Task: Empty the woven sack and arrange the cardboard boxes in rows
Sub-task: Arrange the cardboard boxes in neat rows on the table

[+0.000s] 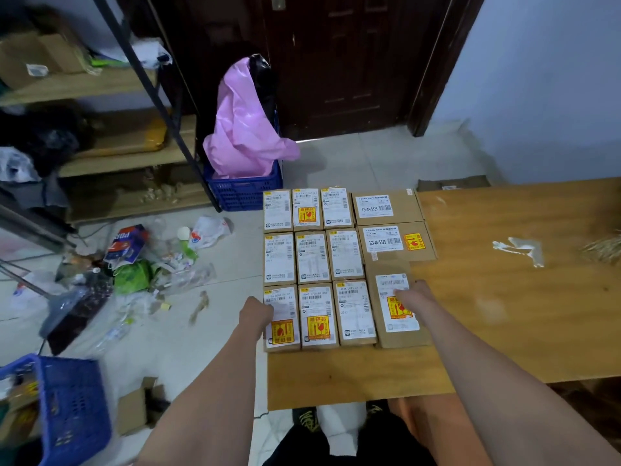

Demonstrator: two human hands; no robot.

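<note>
We press our left hand (257, 312) and right hand (415, 294) on labelled cardboard boxes (312, 257) mid-frame on the wooden table (504, 314); finger state unclear.

A flat orange-brown wooden table (504, 314) carries twelve labelled brown cardboard boxes packed edge to edge at its left end. Nine narrow upright boxes (312, 260) form three rows of three. To their right lie two wider boxes (389, 223), one behind the other, and nearer, a long box with a yellow sticker (396, 307). A torn scrap of white tape (522, 248) is on the bare wood farther right, and straw-coloured bristles (605, 250) lie at the right edge.
</note>
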